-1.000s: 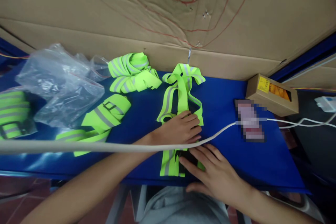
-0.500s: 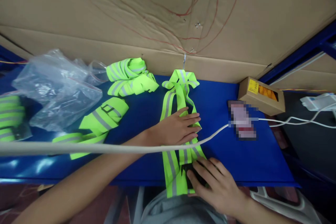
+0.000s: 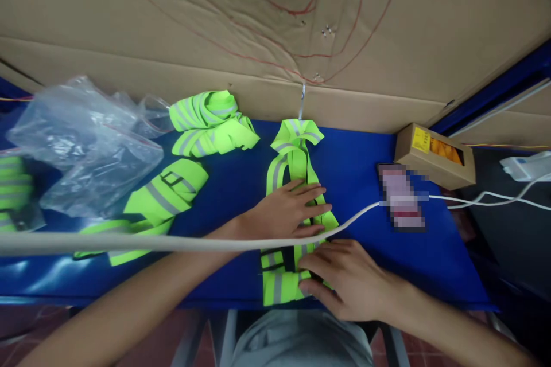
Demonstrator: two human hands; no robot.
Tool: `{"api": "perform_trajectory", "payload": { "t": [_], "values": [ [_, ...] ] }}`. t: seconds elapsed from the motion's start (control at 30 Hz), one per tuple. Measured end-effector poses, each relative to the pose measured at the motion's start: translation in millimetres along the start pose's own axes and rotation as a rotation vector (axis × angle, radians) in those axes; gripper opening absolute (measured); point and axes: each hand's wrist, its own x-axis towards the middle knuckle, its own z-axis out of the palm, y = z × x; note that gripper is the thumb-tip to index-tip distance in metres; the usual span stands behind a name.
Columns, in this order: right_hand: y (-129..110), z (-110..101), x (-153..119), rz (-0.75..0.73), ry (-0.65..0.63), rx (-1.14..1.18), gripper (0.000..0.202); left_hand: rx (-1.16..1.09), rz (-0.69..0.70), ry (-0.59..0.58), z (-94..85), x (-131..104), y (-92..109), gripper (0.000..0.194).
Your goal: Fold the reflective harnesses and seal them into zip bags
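Neon-yellow straps with grey stripes (image 3: 278, 176) run from a hook on the cardboard wall down the blue table. My left hand (image 3: 293, 210) lies flat across their middle, fingers spread to the right. Near the table's front edge, my right hand (image 3: 340, 278) has its fingers bent around the lower strap part, thumb on a folded end (image 3: 279, 288). Its fingertips are partly hidden among the straps. A black piece shows beside that fold. To the left lie a strap bundle with a black buckle (image 3: 163, 195) and two rolled bundles (image 3: 215, 123).
Clear plastic bags (image 3: 99, 149) lie at the left, beside another neon bundle (image 3: 15, 186). A pixelated phone-like object (image 3: 400, 195) and an open cardboard box (image 3: 434, 155) are at the right. A white cable (image 3: 172, 242) crosses in front of my left forearm.
The lower strap ends have been drawn up and folded onto the table edge. My right hand has moved slightly up and left with them. My left hand stays on the straps.
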Motion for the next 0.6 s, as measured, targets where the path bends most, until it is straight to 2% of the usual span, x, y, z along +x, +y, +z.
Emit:
{"api": "perform_trajectory", "payload": {
  "t": [0.17, 0.23, 0.3, 0.37, 0.4, 0.47, 0.53, 0.6],
  "values": [
    [2.6, 13.1, 6.2, -0.074, 0.157, -0.134, 0.017, -0.048, -0.007, -0.005, 1.5, 2.9, -3.9, 0.046],
    [4.8, 16.9, 3.0, -0.084, 0.181, -0.092, 0.016, -0.059, -0.017, 0.006, -6.9, 2.3, -3.8, 0.046],
    [6.7, 19.1, -0.5, -0.087, 0.203, -0.065, 0.014, -0.067, -0.046, 0.085, -24.6, -5.2, 2.7, 0.041],
    [8.0, 20.0, -2.7, -0.087, 0.235, -0.056, 0.015, -0.098, -0.135, 0.213, -47.2, -22.5, 18.7, 0.032],
    [8.3, 20.1, -3.2, -0.088, 0.251, -0.049, 0.015, -0.134, -0.225, 0.307, -57.6, -34.3, 30.3, 0.027],
    [8.5, 19.7, -3.2, -0.091, 0.274, -0.033, 0.016, -0.251, -0.466, 0.305, -70.0, -60.8, 58.5, 0.021],
    [8.2, 18.9, -2.6, -0.100, 0.289, -0.021, 0.015, -0.317, -0.715, 0.234, -67.3, -85.0, 88.6, 0.024],
    [7.6, 17.9, -2.2, -0.102, 0.322, 0.006, 0.013, -0.359, -0.833, 0.245, -51.4, -101.4, 115.1, 0.031]
  ]
}}
